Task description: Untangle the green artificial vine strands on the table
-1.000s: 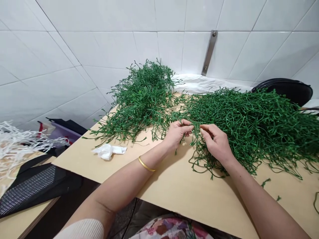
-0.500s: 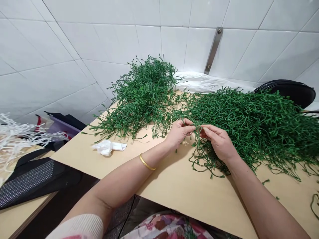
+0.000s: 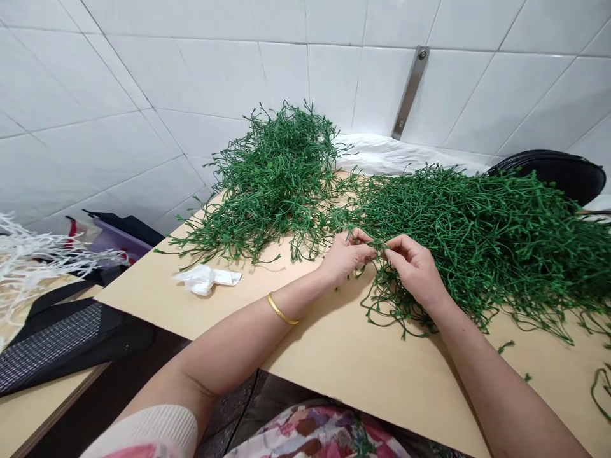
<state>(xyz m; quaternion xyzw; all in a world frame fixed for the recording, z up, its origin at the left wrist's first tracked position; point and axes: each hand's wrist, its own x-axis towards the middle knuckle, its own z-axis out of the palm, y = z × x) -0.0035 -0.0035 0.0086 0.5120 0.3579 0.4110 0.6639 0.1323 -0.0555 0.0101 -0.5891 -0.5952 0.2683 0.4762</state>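
Note:
Thin green strands with small branched tips lie in a large tangled pile [image 3: 496, 235] on the right of the wooden table [image 3: 305, 356]. A second green pile [image 3: 277, 172] rises at the back left. Between them, my left hand [image 3: 347, 256] pinches green strands near their tips, its fingers closed. Close beside it, my right hand [image 3: 414, 267] is closed on the same small bunch, thumb and forefinger together. Strands hang below the fingertips onto the table. Exactly how many strands are held is hidden by the fingers.
A crumpled white tissue [image 3: 203, 280] lies left of my left forearm. White strands [image 3: 38, 261] and a black mesh item [image 3: 52, 343] are at the far left. Behind the right pile are a black rounded case [image 3: 554, 175] and white sheeting [image 3: 396, 154] by the tiled wall.
My right hand's fingers have bent and shifted slightly at the bunch. My left hand stays nearly in place. The view has tilted slightly.

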